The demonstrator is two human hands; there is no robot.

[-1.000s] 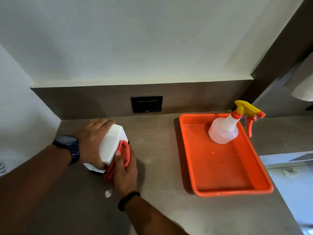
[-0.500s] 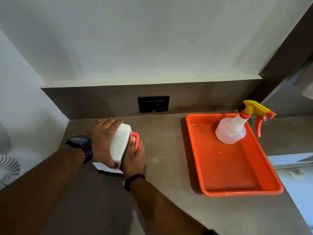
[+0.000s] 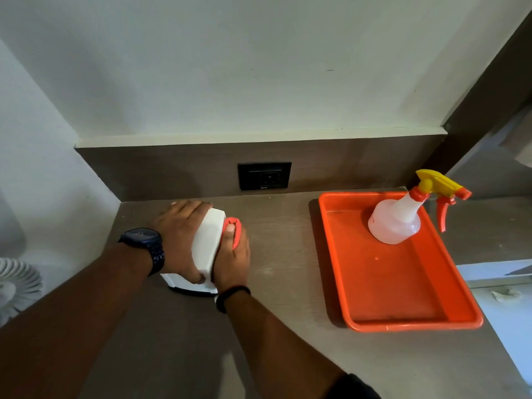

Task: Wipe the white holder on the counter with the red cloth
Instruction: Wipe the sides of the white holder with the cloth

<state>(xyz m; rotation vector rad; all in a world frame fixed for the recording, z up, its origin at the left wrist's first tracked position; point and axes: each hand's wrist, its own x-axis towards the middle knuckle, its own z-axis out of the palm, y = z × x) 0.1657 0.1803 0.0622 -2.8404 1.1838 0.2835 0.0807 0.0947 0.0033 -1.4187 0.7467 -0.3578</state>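
The white holder (image 3: 206, 246) stands on the brown counter (image 3: 276, 243) near the back left corner. My left hand (image 3: 178, 237) grips its left side and top, a dark watch on that wrist. My right hand (image 3: 233, 260) presses the folded red cloth (image 3: 232, 224) against the holder's right face, near its upper far end. Most of the cloth is hidden under my fingers; only a rolled red edge shows. The holder's base (image 3: 190, 286) peeks out below my left hand.
An orange tray (image 3: 403, 318) lies on the counter to the right, with a clear spray bottle (image 3: 394, 223) with a yellow and red trigger in its far end. A black wall socket (image 3: 264, 175) sits behind. A white ribbed object (image 3: 17, 280) is at the left edge.
My right hand has slid the red cloth along the holder's right face from its near lower end towards the far upper end. My left hand has kept its hold.
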